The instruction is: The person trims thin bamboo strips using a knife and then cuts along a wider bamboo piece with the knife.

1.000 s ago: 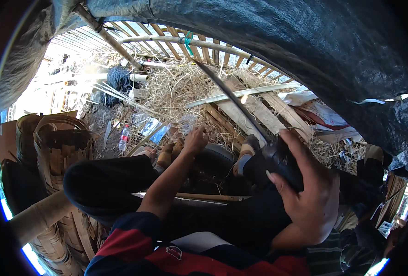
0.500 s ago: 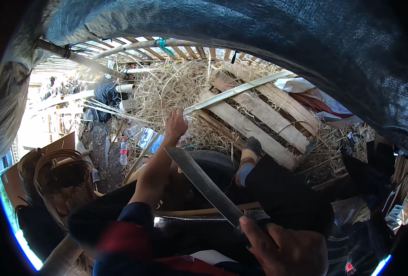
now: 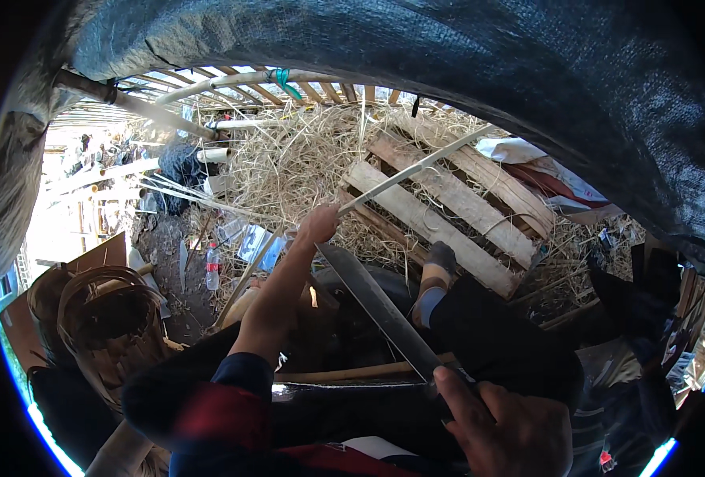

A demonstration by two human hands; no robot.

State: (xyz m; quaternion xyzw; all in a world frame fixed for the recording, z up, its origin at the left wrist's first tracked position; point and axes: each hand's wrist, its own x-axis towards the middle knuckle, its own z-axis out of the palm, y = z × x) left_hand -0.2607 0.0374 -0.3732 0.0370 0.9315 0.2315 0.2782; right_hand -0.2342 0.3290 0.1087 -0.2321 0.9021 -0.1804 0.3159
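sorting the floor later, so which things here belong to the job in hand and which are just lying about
In use:
- long knife, in the right hand
- long pale strip, in the left hand

Apparently just lying about:
- plastic bottle
- dark tangled bundle
- loose dry strands

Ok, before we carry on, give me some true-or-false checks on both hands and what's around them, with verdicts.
1. The right hand holds a knife. True.
2. The left hand is empty. False: it grips one end of a strip.
3. In this view, the strip passes across the planks. True.
4. The bottle is to the right of the planks. False: it is to their left.
5. The knife's tip is nearer the left hand than the right hand. True.
6. The tie at the top is red. False: it is green.
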